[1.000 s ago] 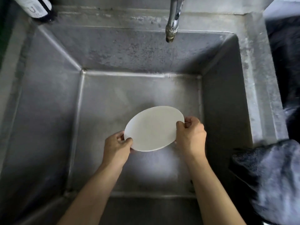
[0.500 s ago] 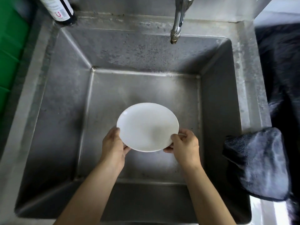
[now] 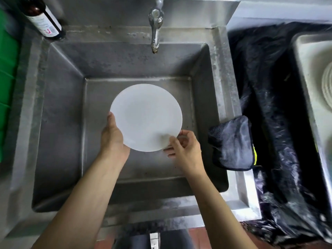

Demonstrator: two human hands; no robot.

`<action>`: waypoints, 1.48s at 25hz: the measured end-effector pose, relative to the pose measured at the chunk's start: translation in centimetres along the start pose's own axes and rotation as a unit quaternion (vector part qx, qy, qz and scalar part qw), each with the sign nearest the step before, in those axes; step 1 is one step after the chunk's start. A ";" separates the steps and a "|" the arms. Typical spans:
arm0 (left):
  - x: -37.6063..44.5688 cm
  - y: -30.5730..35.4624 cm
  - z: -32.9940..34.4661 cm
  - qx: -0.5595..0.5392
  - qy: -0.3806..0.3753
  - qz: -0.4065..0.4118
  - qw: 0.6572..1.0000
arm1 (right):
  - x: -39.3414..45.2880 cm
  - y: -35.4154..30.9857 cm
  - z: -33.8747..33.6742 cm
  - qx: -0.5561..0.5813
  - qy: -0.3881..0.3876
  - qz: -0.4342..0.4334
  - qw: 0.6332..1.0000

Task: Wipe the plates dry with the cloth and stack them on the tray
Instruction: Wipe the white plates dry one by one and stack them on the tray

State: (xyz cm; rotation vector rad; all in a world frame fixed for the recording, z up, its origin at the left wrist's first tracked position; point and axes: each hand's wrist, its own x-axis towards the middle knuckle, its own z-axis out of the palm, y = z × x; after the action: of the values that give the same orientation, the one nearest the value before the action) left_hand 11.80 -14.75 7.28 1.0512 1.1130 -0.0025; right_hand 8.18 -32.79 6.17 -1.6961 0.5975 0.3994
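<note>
Since a second before, the white plate point(image 3: 146, 117) had been tipped from edge-on to nearly face-up over the steel sink point(image 3: 59, 112). It was cradled at eight o'clock by the left hand point(image 3: 112, 135), fingers hidden beneath, and its rim was pinched at five o'clock by the right hand point(image 3: 183, 150). The dark cloth point(image 3: 231, 142) was draped over the sink's rim at three o'clock, untouched. Judged stiff, light, breakable and slippery if wet, the plate would best be gripped at opposite rim edges.
</note>
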 end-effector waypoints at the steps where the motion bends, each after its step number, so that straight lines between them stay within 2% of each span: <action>1: -0.6 0.4 0.0 0.006 0.003 0.010 1.000 | -0.4 -0.3 -0.9 -0.050 0.023 -0.030 0.998; 3: -2.0 0.9 -0.1 0.023 0.002 0.031 0.999 | -0.8 -0.6 -3.0 -0.149 0.096 -0.109 0.978; 5: -3.9 1.2 -0.2 0.035 -0.002 0.037 0.999 | -0.5 -0.4 -5.7 -0.270 0.178 -0.198 0.925; 7: -5.7 1.0 -0.4 0.042 -0.006 0.027 0.999 | 0.3 0.6 -8.4 -0.389 0.219 -0.215 0.868; 10: -8.1 0.4 -0.7 0.059 -0.016 0.012 0.998 | 1.6 3.4 -11.5 -0.517 0.185 -0.166 0.819; 13: -9.9 0.0 -0.6 0.076 -0.019 0.014 0.997 | 2.8 6.1 -13.2 -0.578 0.184 -0.176 0.776; 16: -11.2 0.4 -0.5 0.087 -0.001 0.025 0.996 | 3.1 6.9 -13.6 -0.561 0.199 -0.204 0.777; 18: -12.2 1.0 -0.3 0.098 -0.002 0.032 0.995 | 3.2 7.1 -13.7 -0.517 0.208 -0.244 0.794; 21: -13.7 2.1 -0.3 0.078 0.006 0.032 0.996 | 3.4 6.1 -15.0 -0.373 0.192 -0.277 0.865; 23: -14.7 2.8 -0.3 0.077 -0.001 0.037 0.996 | 2.8 4.0 -15.6 -0.214 0.187 -0.217 0.934; 24: -15.2 3.1 -0.3 0.076 -0.006 0.041 0.996 | 2.3 2.8 -15.6 -0.136 0.205 -0.165 0.955; 25: -15.7 3.5 -0.3 0.073 -0.014 0.048 0.996 | 1.6 1.3 -15.5 -0.070 0.231 -0.132 0.961; 27: -16.5 4.2 -0.2 0.074 -0.033 0.063 0.995 | 0.1 -1.9 -15.4 -0.005 0.268 -0.143 0.953; 31: -17.8 5.8 -0.4 0.075 -0.053 0.084 0.992 | -4.9 -9.4 -13.9 0.048 0.251 -0.287 0.923; 34: -18.7 6.8 -0.5 0.060 -0.078 0.110 0.989 | -8.8 -13.4 -10.6 -0.039 0.135 -0.392 0.909; 36: -19.0 7.4 -0.7 0.052 -0.091 0.129 0.986 | -10.2 -14.2 -8.4 -0.153 0.074 -0.480 0.861; 37: -19.2 7.8 -0.8 0.053 -0.093 0.138 0.985 | -10.1 -14.0 -7.4 -0.216 0.080 -0.515 0.826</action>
State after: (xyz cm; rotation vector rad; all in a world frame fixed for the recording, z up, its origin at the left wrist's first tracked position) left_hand 5.51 -19.16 26.54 1.2664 0.7995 0.0601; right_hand 7.79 -36.47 24.57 -2.2235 -0.3854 -0.4313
